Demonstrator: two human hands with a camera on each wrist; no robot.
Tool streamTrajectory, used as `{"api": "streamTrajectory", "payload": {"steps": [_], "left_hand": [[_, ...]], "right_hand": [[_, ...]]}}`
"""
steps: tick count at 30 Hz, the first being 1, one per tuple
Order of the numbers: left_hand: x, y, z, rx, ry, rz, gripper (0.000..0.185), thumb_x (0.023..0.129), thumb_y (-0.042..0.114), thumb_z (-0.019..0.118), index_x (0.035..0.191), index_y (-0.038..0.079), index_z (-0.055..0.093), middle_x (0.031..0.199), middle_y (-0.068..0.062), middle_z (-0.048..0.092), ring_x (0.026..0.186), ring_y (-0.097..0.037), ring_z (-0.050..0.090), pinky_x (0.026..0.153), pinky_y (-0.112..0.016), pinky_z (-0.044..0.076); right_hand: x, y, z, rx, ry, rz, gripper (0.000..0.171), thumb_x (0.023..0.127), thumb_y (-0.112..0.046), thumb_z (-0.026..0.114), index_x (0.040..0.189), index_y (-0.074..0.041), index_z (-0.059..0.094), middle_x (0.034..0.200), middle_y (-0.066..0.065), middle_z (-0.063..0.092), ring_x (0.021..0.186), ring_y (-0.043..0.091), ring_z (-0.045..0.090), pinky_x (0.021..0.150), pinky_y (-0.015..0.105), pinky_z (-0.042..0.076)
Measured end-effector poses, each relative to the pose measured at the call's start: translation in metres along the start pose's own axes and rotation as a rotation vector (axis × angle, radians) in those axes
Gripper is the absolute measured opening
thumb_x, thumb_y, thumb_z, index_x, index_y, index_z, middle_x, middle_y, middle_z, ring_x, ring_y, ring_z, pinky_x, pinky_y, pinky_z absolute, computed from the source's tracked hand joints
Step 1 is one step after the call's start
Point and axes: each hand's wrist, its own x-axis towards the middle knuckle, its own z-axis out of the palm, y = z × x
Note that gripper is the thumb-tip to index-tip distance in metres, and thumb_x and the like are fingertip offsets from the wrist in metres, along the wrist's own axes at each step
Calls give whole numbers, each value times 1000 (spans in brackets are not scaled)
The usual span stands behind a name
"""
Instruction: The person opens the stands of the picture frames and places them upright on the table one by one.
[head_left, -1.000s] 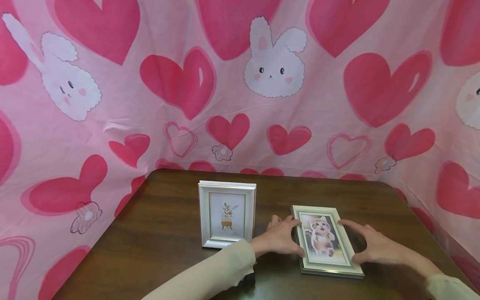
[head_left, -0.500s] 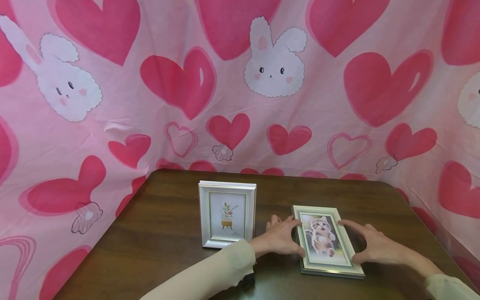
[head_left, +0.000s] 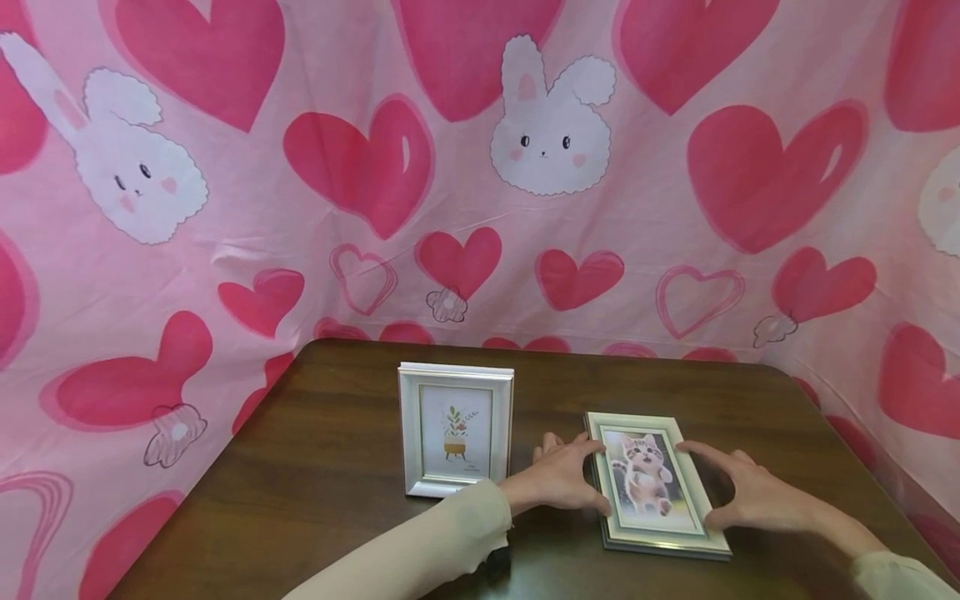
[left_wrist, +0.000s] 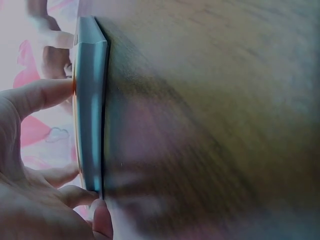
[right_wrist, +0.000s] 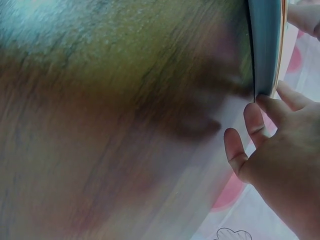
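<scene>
A pale picture frame (head_left: 641, 475) with a kitten photo lies face up on the dark wooden table (head_left: 337, 533). My left hand (head_left: 558, 483) holds its left side, index fingertip towards the far corner and thumb towards the near one. On the opposite side my right hand (head_left: 761, 497) holds the rim the same way, thumb and index finger spread. The left wrist view shows the frame's side wall (left_wrist: 91, 115) close over the wood, with curved fingers at its corner. In the right wrist view, two fingers (right_wrist: 254, 122) extend past the frame's corner.
A second white picture frame (head_left: 455, 479), with a potted-plant print, stands upright left of my left hand; my left sleeve (head_left: 420, 546) overlaps its bottom edge. Pink cloth (head_left: 540, 225) with hearts and rabbits hangs behind and around the table.
</scene>
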Motion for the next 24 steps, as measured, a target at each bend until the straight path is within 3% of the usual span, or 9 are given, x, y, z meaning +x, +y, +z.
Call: {"api": "streamTrajectory", "payload": {"steps": [15, 24], "left_hand": [[0, 3, -3, -37, -7, -28, 82, 68, 42, 97, 142, 31, 64, 161, 6, 47, 103, -17, 38, 79, -31, 31], [1, 3, -3, -65, -10, -36, 81, 67, 38, 98, 141, 29, 66, 161, 7, 47, 105, -18, 38, 79, -31, 32]], "right_hand": [[-1, 2, 1, 27, -21, 8, 100, 73, -33, 88, 159, -14, 40, 131, 20, 50, 104, 32, 45, 77, 55, 48], [0, -1, 0, -10, -22, 20, 100, 73, -35, 88, 158, -13, 41, 125, 16, 53, 101, 30, 46, 77, 54, 48]]}}
